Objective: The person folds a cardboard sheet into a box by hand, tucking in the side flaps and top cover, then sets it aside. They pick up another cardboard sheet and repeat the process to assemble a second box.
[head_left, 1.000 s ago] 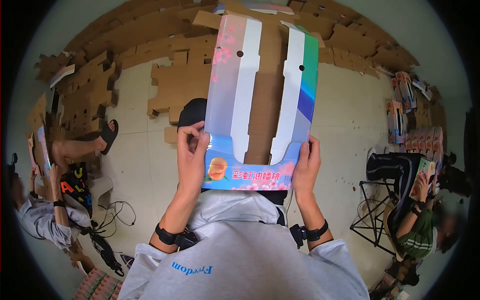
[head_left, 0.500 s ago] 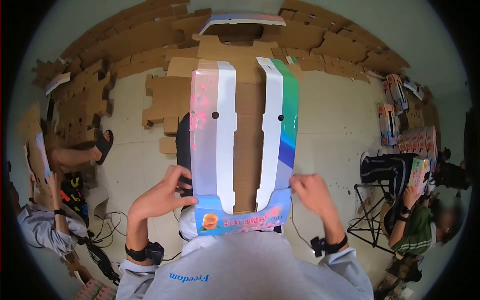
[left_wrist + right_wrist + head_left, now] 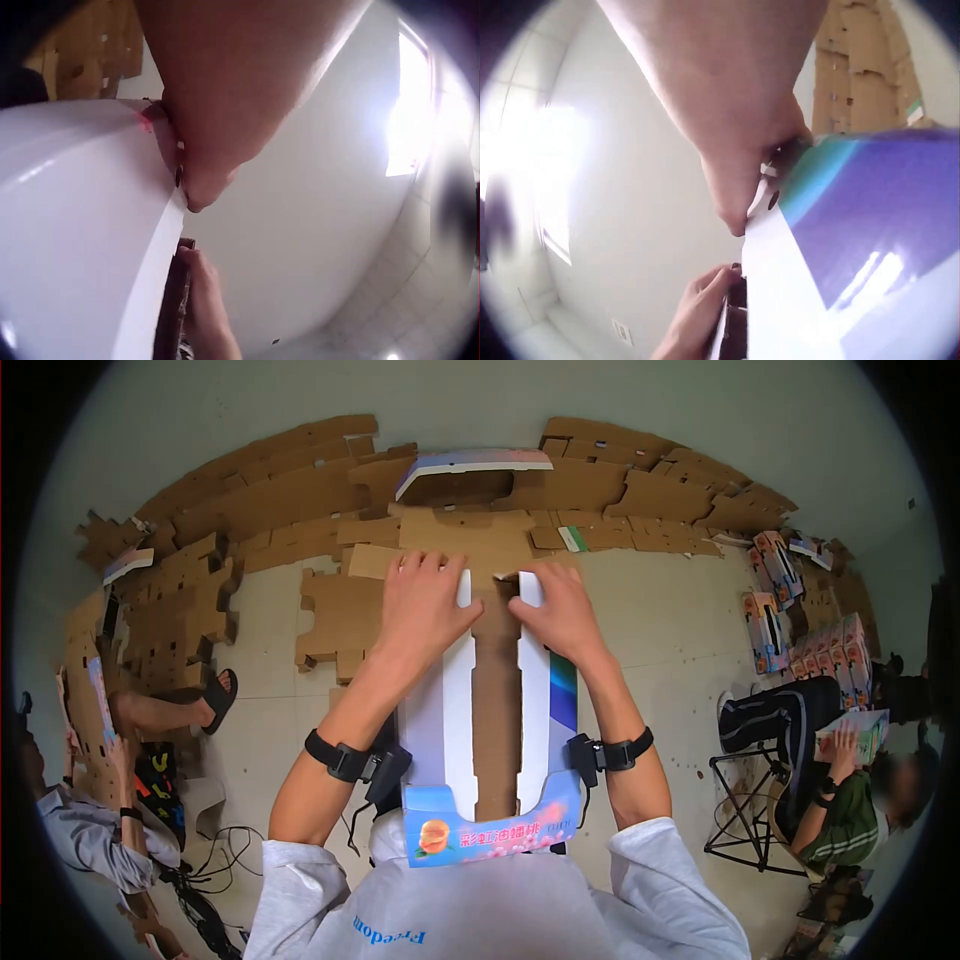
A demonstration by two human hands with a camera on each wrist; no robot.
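A partly folded cardboard fruit box [image 3: 458, 730] lies lengthwise before my body, its blue printed end [image 3: 490, 830] close to my shirt. Printed sides fold inward into two white flaps, leaving a long brown gap between them. At the far end my left hand [image 3: 425, 605] grips the left side, thumb over the white flap and fingers on the outside. Opposite it, my right hand [image 3: 562, 610] holds the right side the same way. The right wrist view shows the purple and green side panel [image 3: 877, 202] beside that hand. Both hands hide the far corners.
Flattened brown cardboard [image 3: 340, 610] covers the floor ahead and at left. Another printed box piece [image 3: 475, 460] stands at the back. A seated person [image 3: 850, 800] works at right near stacked printed boxes [image 3: 830, 660]; another person [image 3: 90, 810] sits at left beside loose cables [image 3: 225, 860].
Both hands have left the box's near end and moved forward to its far end, where they now grip the sides. The box has come down and nearer my body.
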